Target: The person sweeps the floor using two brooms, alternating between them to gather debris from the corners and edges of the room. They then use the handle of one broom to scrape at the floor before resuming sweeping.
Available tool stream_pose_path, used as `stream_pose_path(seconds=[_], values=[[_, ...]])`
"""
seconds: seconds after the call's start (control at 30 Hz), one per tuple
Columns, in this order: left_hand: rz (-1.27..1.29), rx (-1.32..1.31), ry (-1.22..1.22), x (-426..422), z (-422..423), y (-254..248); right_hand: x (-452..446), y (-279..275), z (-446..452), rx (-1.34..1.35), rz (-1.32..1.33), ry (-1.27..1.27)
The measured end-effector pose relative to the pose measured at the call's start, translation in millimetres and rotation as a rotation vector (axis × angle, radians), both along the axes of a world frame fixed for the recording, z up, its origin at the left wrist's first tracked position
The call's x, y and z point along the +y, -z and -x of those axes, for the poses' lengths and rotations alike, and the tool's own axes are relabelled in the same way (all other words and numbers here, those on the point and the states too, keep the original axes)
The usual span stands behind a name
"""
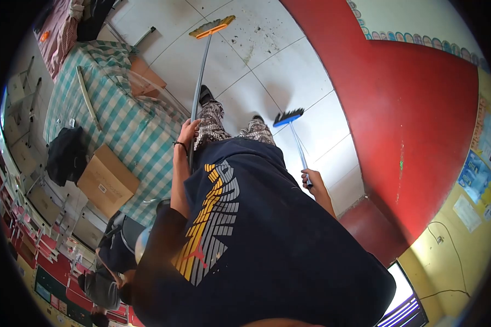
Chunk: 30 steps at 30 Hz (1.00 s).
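Note:
My left hand point(188, 132) is wrapped round the grey handle of a long broom point(201, 76). The broom's orange head, with yellowish bristles, rests on the pale tiles near the top of the view. On the right, my right hand point(314, 181) grips the end of a short-looking handle, whose blue head point(289, 117) with black bristles hangs out in front of me. Dark bits of debris point(262, 41) lie scattered on the floor to the right of the orange head. My shoes show between the two tools.
At left, a green-and-white checked cloth covers a table point(147, 131) bearing a cardboard box point(108, 181) and a black bag point(66, 156). A red wall point(387, 109) rises at right. People point(101, 289) are at lower left.

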<state>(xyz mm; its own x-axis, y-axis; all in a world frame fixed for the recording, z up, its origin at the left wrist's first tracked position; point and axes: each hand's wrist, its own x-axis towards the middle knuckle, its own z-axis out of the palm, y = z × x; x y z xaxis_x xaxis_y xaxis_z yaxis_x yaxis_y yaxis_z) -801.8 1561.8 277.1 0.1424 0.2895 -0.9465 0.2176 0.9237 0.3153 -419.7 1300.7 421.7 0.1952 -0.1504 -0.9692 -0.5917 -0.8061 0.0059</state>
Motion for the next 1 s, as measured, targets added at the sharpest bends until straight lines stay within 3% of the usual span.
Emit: stream_pose_path(seconds=[0.17, 0.33, 0.4, 0.53, 0.7, 0.87, 1.0], values=[[0.013, -0.015, -0.003, 41, 26, -13, 35, 11, 32, 0.127, 0.073, 0.081], [-0.025, -0.050, -0.044, 59, 35, -2, 82, 102, 40, 0.338, -0.042, 0.203], [-0.063, -0.034, -0.039, 62, 40, 3, 155, 98, 54, 0.418, 0.062, 0.258], [-0.074, -0.023, 0.009, 66, 55, 6, 249, 99, 58, 0.456, -0.084, 0.178], [-0.094, -0.050, -0.090, 61, 54, 10, 320, 90, 52, 0.433, -0.085, 0.037], [-0.146, -0.035, -0.188, 43, 46, 12, 365, 122, 7, 0.666, 0.142, 0.258], [-0.147, -0.015, -0.274, 25, 35, 8, 404, 110, -2, 0.440, 0.122, 0.251]])
